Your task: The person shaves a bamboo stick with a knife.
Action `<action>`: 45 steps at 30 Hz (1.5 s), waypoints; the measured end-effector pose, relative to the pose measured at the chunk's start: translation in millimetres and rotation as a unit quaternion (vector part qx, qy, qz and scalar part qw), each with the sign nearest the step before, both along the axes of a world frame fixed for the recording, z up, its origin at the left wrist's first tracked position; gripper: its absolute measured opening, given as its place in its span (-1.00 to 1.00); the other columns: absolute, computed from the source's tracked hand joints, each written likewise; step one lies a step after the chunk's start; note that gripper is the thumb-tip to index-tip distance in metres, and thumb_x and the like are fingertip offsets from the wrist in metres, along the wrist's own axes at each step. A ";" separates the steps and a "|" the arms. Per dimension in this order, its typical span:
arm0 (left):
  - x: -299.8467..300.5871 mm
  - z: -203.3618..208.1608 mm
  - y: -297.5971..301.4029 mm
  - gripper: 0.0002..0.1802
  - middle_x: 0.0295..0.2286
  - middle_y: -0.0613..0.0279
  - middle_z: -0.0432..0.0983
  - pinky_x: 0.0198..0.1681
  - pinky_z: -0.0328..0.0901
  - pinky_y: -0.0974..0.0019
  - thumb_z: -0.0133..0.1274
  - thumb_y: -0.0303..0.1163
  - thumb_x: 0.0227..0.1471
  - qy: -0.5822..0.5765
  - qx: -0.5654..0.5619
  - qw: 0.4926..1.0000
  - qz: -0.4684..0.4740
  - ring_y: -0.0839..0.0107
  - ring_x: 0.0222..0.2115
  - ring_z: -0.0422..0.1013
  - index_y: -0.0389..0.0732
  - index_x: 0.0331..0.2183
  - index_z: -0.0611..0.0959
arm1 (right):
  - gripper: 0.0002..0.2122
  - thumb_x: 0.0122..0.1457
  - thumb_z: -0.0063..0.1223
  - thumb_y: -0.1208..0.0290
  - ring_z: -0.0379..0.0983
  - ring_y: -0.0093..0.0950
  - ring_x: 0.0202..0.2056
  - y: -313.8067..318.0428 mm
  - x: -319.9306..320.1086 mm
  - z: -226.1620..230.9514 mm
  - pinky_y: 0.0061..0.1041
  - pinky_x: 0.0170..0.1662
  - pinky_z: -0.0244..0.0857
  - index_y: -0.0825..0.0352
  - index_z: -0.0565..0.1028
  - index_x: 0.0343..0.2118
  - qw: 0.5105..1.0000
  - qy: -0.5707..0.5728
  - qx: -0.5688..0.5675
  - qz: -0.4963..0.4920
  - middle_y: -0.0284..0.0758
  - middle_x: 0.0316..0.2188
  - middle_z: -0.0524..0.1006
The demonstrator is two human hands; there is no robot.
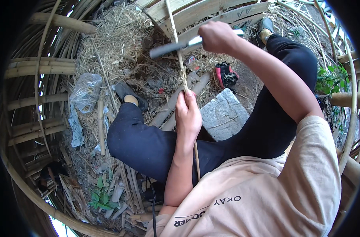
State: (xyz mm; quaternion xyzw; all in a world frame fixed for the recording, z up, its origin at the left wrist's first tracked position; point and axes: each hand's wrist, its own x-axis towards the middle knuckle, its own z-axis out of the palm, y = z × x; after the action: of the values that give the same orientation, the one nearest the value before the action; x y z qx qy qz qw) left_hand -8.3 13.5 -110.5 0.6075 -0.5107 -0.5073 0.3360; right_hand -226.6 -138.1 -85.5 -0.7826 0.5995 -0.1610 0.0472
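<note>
My left hand (189,116) is closed around a long thin bamboo stick (182,73), which runs from the top of the view down past my wrist to my lap. A split, rough-looking patch shows on the stick just above my fingers. My right hand (218,37) is raised further up and grips a long-bladed knife (166,49). Its blade points left and passes across the stick's upper part; motion blurs it, so I cannot tell whether it touches. Both of my legs are bent and spread around the work.
A grey stone block (225,113) lies between my legs, near a red-and-black item (226,75). Straw (113,43) covers the ground ahead. Wooden planks (211,15) stand at the top. A clear plastic bag (86,93) and bamboo bars (42,71) are at left.
</note>
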 end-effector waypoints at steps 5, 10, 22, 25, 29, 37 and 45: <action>-3.8 2.8 -4.3 -0.62 -0.54 0.06 0.43 -0.40 0.25 0.18 -0.19 -0.18 0.32 -0.064 -0.025 0.997 0.020 0.25 -0.52 0.37 -0.33 -0.29 0.50 | -0.87 -0.11 0.05 0.52 0.59 -0.10 -0.45 -4.9 -7.8 0.0 -0.18 -0.34 0.49 0.36 0.60 -0.49 0.999 -0.004 -0.028 -0.018 -0.04 -0.54 0.59; -6.3 5.5 -4.4 -0.63 -0.51 -0.11 0.45 -0.39 0.24 0.08 -0.20 -0.20 0.32 -0.145 -0.080 0.986 -0.006 0.01 -0.49 0.40 -0.35 -0.31 0.46 | -0.88 -0.07 0.05 0.52 0.60 -0.13 -0.45 -3.1 -7.2 7.7 -0.22 -0.33 0.50 0.36 0.60 -0.47 0.999 0.026 0.027 -0.024 -0.07 -0.52 0.60; -8.6 12.7 -4.7 -0.61 -0.46 -0.23 0.46 -0.33 0.24 -0.06 -0.23 -0.18 0.32 -0.163 -0.082 0.983 -0.007 -0.20 -0.38 0.42 -0.35 -0.30 0.45 | -0.94 -0.06 0.12 0.52 0.59 -0.29 -0.52 -12.4 -7.6 9.2 -0.31 -0.42 0.51 0.30 0.61 -0.50 0.998 0.059 -0.021 -0.021 -0.20 -0.59 0.59; -4.8 8.2 -3.9 -0.61 -0.46 -0.17 0.48 -0.32 0.27 0.00 -0.23 -0.17 0.32 -0.137 -0.074 0.988 0.000 -0.13 -0.39 0.45 -0.34 -0.29 0.47 | -0.93 -0.05 0.12 0.52 0.59 -0.29 -0.52 -5.9 1.0 16.9 -0.33 -0.42 0.51 0.30 0.61 -0.49 0.988 0.141 -0.019 0.062 -0.19 -0.58 0.59; -6.6 16.9 -3.9 -0.61 -0.45 -0.12 0.51 -0.31 0.30 0.05 -0.23 -0.18 0.32 -0.146 -0.052 0.988 -0.004 -0.05 -0.42 0.46 -0.33 -0.27 0.49 | -0.90 -0.08 0.09 0.53 0.60 -0.22 -0.50 -16.9 -8.7 8.6 -0.28 -0.39 0.52 0.30 0.62 -0.49 0.996 0.068 -0.057 -0.024 -0.18 -0.56 0.60; -2.2 11.5 -3.4 -0.62 -0.44 -0.12 0.52 -0.29 0.31 0.07 -0.23 -0.21 0.32 -0.110 -0.056 0.992 0.012 -0.05 -0.39 0.48 -0.34 -0.26 0.50 | -0.87 -0.09 0.10 0.49 0.59 -0.16 -0.49 -11.9 -5.7 2.6 -0.23 -0.35 0.50 0.29 0.62 -0.45 0.999 0.041 -0.027 -0.018 -0.13 -0.55 0.60; 0.2 11.7 -1.9 -0.63 -0.53 0.19 0.36 -0.43 0.22 0.26 -0.26 -0.18 0.35 -0.137 -0.082 0.987 0.003 0.35 -0.51 0.31 -0.28 -0.22 0.50 | -0.91 -0.14 0.15 0.51 0.57 -0.11 -0.46 -13.5 -2.1 -1.2 -0.21 -0.33 0.48 0.30 0.60 -0.49 0.999 0.023 -0.038 -0.024 -0.14 -0.58 0.56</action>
State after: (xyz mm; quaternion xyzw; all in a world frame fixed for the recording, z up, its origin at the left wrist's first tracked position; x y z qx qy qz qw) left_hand -8.1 11.6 -98.8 0.6432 -0.5897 -0.3746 0.3136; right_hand -228.7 -151.6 -86.7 -0.7726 0.6125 -0.1669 -0.0005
